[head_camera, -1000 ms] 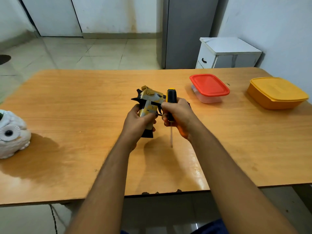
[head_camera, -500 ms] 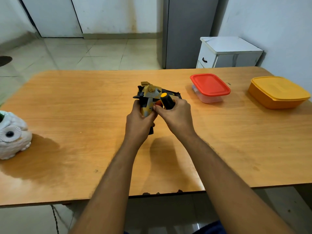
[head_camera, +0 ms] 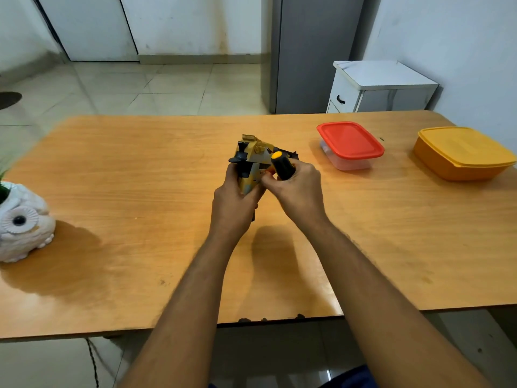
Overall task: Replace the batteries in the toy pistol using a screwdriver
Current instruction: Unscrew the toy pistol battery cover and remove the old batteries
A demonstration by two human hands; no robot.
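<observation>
sitting in the middle of the wooden table (head_camera: pixel 140 177), a bit above the top, the toy pistol (head_camera: pixel 253 163) is gold and grey with black parts. it is held up in the air with its top end away from the person. the left hand (head_camera: pixel 233 201) wraps its fingers around the grip of the toy pistol and holds it tight. only the lower tip of the grip peeks out under the hand.

the screwdriver (head_camera: pixel 282 166) has a black handle with a yellow cap on the end. the cap points up and away from the person. the right hand (head_camera: pixel 298 191) is curled around the handle and grips it. the thumb and a finger of this hand reach over to the side of the toy pistol. the metal part of the screwdriver is hidden behind the hands, so it is not clear where its tip is. the two hands touch each other.

a clear box with a red lid (head_camera: pixel 349 141) stands on the table to the right, well apart from the hands. further right is an orange box (head_camera: pixel 461 154) with its lid on. at the left edge of the table sits a white owl pot (head_camera: pixel 22 222) with a bit of green plant in it.

behind the table there is a small white cabinet (head_camera: pixel 375 88) next to a tall grey fridge (head_camera: pixel 313 51). the floor has pale tiles.
</observation>
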